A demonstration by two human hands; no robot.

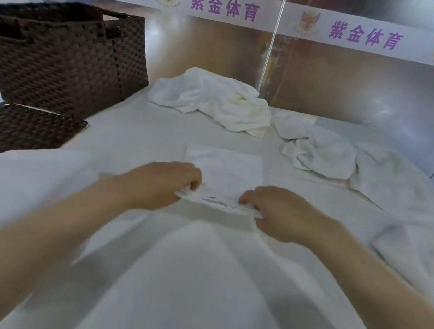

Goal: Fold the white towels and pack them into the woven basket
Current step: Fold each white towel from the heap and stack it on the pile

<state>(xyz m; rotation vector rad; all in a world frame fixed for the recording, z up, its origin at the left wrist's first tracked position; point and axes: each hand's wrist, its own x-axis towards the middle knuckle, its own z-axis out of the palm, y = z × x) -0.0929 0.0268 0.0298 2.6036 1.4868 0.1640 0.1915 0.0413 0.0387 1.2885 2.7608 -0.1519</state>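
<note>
White towel (209,286), the largest item, was spread toward the viewer across the cloth-covered table (137,138), its far edge folded over and pinched at both ends. The woven basket (67,58) stood well apart at far left, its lid (18,129) laid beside it. Two crumpled towels (218,101) (321,155) were left behind. The left hand (164,185) and right hand (281,213) were curled on that edge. An uneven pull would likely skew the fold.

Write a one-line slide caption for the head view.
Both hands, left hand and right hand, pinch a folded white towel beside the woven basket.
</note>
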